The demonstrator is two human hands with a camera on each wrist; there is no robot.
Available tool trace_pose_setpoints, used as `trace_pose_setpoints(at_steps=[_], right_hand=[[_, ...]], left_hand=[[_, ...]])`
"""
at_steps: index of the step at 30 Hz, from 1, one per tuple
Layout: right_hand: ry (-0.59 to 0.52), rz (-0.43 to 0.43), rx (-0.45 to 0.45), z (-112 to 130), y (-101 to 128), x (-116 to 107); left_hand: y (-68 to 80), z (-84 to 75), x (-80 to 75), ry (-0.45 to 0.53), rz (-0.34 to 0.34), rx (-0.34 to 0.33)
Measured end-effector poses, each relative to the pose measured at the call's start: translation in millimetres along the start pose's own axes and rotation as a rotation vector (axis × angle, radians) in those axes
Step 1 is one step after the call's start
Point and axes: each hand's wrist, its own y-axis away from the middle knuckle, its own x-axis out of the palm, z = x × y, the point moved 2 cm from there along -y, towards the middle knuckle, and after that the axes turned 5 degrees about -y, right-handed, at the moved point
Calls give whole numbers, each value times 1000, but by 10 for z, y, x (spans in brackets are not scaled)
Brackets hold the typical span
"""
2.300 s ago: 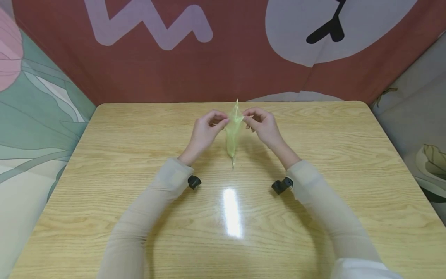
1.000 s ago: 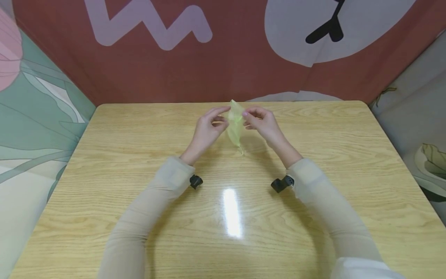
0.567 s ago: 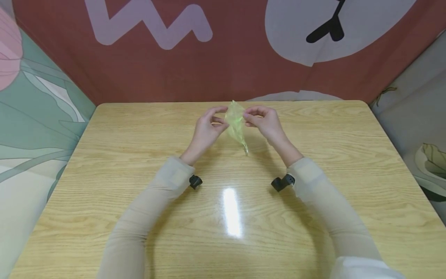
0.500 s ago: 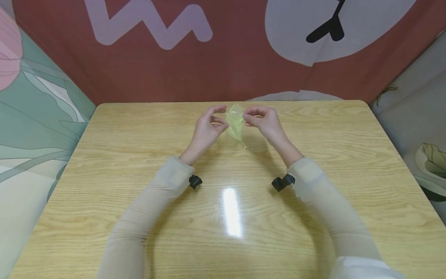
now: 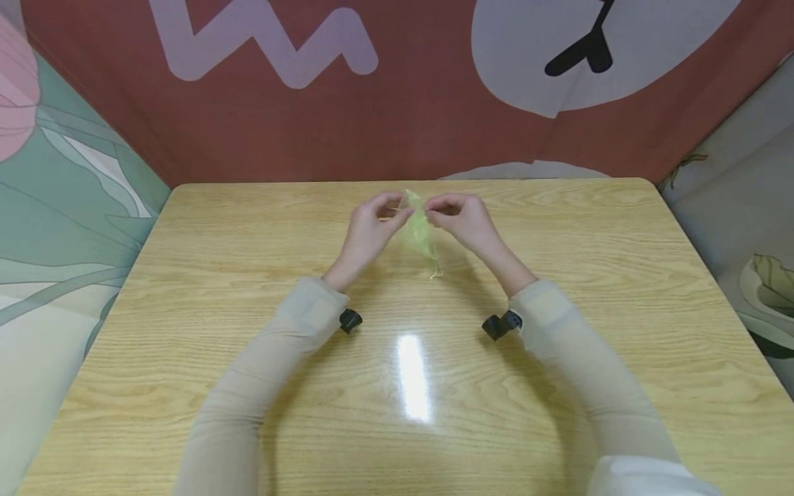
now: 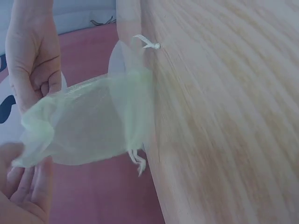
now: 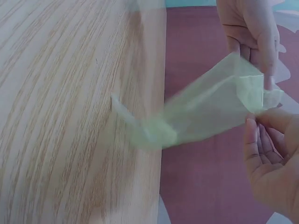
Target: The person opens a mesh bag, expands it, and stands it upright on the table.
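1 sheer pale-green organza drawstring pouch, held in the air above the far middle of the wooden table, hanging mouth-up with its tail end dangling toward the tabletop. 2 hands hold it close together at the gathered top: the left hand pinches the left edge of the mouth between thumb and fingertips, the right hand pinches the opposite edge, fingers curled. A thin pale drawstring with a knotted end trails from the lower part; a 2nd string end shows in the left wrist view. Risk, as judged: the mesh is slippery and light, so a loosened pinch on either side could let the mouth collapse or the pouch drop; a hard pull apart could snag or tear the fine weave, or draw the string out of its channel. Material: translucent gauzy fabric, soft, crumpled at the rim, roughly rectangular, flat and apparently empty. Table: glossy light oak-grain laminate, rounded corners, 1 bright ceiling reflection. Backdrop: printed red cloth with pale shapes.
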Motion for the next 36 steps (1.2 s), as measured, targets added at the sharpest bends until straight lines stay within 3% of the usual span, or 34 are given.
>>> trace_pose_setpoints(at_steps=[7,13,27,30,36], right_hand=[[-73,-6,30,21,27,10],[-153,-40,90,20,4,17],[-70,-88,73,93,-4,-64],[-70,-90,72,89,-3,-75],[-70,-64,51,77,-8,-64]], left_hand=[[-17,15,15,83,-56,-55],[-19,3,7,79,-93,-37],[-25,25,-51,16,-120,25],[-23,30,-59,-9,-103,37],[-6,12,-42,-68,22,50]])
